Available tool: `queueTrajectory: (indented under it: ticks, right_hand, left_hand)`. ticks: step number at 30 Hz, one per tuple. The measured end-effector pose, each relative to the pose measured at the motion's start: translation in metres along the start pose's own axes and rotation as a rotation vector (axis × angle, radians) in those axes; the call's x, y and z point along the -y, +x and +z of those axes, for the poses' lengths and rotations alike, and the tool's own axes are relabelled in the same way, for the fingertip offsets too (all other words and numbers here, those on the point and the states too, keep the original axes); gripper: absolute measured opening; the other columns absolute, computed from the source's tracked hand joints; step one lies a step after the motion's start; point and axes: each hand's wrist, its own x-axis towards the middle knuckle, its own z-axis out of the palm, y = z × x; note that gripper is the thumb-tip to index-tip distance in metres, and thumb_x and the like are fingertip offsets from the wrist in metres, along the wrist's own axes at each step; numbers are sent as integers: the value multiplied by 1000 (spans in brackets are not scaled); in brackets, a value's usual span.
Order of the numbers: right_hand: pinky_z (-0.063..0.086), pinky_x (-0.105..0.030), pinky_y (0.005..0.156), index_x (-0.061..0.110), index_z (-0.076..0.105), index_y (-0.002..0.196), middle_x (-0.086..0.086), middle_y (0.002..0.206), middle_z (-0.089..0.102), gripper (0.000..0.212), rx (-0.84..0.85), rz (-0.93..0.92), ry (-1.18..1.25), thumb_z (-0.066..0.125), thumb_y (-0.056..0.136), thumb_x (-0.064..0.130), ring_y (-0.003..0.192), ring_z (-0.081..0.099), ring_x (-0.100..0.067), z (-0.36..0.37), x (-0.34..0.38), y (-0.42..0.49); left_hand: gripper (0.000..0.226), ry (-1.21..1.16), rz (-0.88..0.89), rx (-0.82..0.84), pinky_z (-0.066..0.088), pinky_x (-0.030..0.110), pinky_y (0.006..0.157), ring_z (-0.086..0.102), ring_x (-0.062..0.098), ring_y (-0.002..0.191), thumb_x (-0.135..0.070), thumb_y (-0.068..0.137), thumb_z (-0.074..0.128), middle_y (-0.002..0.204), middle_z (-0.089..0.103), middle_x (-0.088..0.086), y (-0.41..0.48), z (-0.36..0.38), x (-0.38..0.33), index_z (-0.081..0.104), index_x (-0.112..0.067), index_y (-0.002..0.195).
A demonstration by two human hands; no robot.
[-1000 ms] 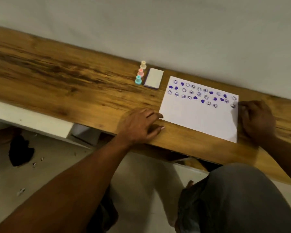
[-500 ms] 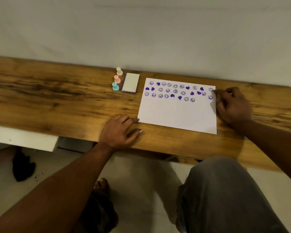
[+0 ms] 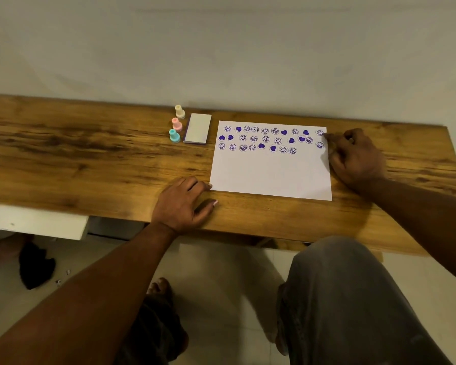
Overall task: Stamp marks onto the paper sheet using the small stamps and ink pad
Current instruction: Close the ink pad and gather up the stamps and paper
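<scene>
stamped paper (image 3: 271,169) lies mid-table, hands at its edges
right hand (image 3: 357,159) at 3 o'clock, fingers curled, tips touching the top right corner; cannot tell if it holds anything. left hand (image 3: 182,204) at 7 o'clock, flat, loosely spread, fingertips at the corner. stamps (image 3: 177,125) and ink pad (image 3: 198,128) at 10 o'clock.

1. One head-worn wide-angle view looks forward and down from above the seated person.
2. It faces the wooden surface (image 3: 90,164) and the wall behind it.
3. Forearms, knee and floor fill the near, lower part.
</scene>
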Motion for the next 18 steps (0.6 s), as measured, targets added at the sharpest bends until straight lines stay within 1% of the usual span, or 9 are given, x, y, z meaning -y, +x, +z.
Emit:
queueTrajectory:
  ticks: [3,7,9,12,15,18]
  right_hand:
    - [39,-28,62,34,51,142,-5,123,49,50,-21,18,-8,42,96,51,98,60,-32,5,-2,2]
    - [45,-33,63,29,46,143,-7,125,50,56,-42,36,-5,46,95,57,99,61,-36,11,-3,4]
    - [45,-34,63,28,46,144,-7,125,51,58,-44,35,2,47,95,58,98,61,-36,10,-3,5]
    - [44,-34,63,28,46,144,-7,125,51,58,-40,35,11,46,95,59,98,61,-36,7,-1,5]
    - [48,-35,63,29,46,144,-5,124,51,59,-36,44,12,45,96,63,99,61,-35,5,1,5]
    - [52,-37,66,30,44,145,-4,125,50,60,-33,36,25,43,96,65,102,60,-33,4,0,5]
  left_hand:
    - [46,-2,5,0,52,35,77,62,22,98,-54,97,60,111,67,3,1,-1,0,70,-16,121]
    - [48,0,-2,4,51,34,78,62,22,99,-55,97,60,112,68,3,2,-1,0,70,-15,122]
    - [49,-8,2,-2,51,33,78,63,22,98,-56,97,59,112,68,4,3,-2,0,69,-15,122]
    - [54,-26,-9,6,51,32,80,64,23,101,-59,96,57,116,69,5,4,-3,0,65,-17,129]
    - [60,-40,-30,13,51,33,81,64,23,104,-61,95,57,121,69,6,4,-3,1,60,-18,137]
    - [61,-57,-17,-6,47,30,80,63,21,104,-61,95,58,121,68,4,4,-1,2,58,-19,138]
